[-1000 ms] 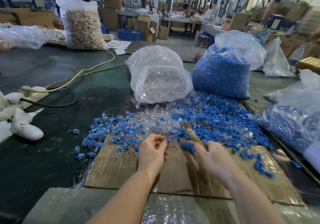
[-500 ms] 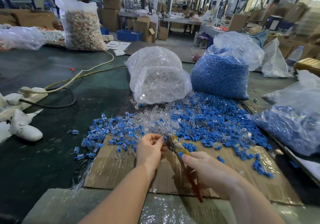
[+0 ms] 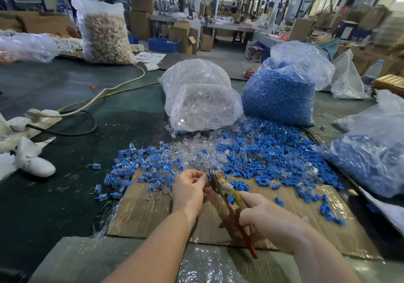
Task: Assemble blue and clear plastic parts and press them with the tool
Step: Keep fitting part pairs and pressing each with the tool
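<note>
On the dark green work table (image 3: 65, 195), at twelve o'clock from the hands, stand two bulging sacks of crinkled clear film: the bag of blue parts (image 3: 282, 94), packed and matte, and just left of it the bag of clear parts (image 3: 201, 101), glassy and slumped. A third film bag of blue pieces (image 3: 376, 158) lies at three o'clock. Toward six o'clock a flat sheet of brown corrugated cardboard (image 3: 273, 212), glossy with tape, lies under the hands. Across its far edge spreads a loose heap of blue plugs (image 3: 269, 151), small and stubby, mixed with clear caps (image 3: 196, 151); assembled blue-and-clear pieces (image 3: 135, 167) scatter toward ten o'clock. The right hand (image 3: 269, 219) is wrapped round the handles of the pliers (image 3: 227, 193), worn yellow and red grips, rusty metal head. The left hand (image 3: 190, 188) pinches a small blue and clear part (image 3: 207, 176) at its fingertips, right against the pliers' head, over the cardboard.
</note>
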A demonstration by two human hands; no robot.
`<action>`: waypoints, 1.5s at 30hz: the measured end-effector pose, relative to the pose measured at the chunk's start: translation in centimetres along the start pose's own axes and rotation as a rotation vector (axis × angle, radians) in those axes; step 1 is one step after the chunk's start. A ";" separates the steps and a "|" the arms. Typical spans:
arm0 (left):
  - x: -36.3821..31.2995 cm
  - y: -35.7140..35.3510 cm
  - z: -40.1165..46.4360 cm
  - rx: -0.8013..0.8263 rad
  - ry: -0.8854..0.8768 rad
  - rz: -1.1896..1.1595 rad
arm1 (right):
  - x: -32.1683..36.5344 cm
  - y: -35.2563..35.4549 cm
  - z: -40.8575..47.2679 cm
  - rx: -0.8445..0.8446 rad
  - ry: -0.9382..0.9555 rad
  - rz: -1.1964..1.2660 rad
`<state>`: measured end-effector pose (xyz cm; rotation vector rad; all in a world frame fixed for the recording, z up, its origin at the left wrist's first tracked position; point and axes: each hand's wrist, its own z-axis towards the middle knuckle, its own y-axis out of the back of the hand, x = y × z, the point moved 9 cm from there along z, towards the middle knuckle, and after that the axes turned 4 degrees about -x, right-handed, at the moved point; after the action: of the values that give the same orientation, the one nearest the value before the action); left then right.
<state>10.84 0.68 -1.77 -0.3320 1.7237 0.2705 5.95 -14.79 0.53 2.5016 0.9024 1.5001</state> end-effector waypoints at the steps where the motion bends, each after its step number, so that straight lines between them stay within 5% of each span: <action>1: 0.0 0.0 0.0 -0.005 -0.002 0.003 | 0.1 0.0 0.0 0.002 0.006 -0.007; 45: -0.4 -0.2 -0.5 0.046 -0.049 0.110 | 0.0 -0.2 -1.2 -0.036 0.031 -0.014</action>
<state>10.52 0.33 -1.29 -0.1957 1.6993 0.3166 4.93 -14.88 1.10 2.4488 0.8872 1.5406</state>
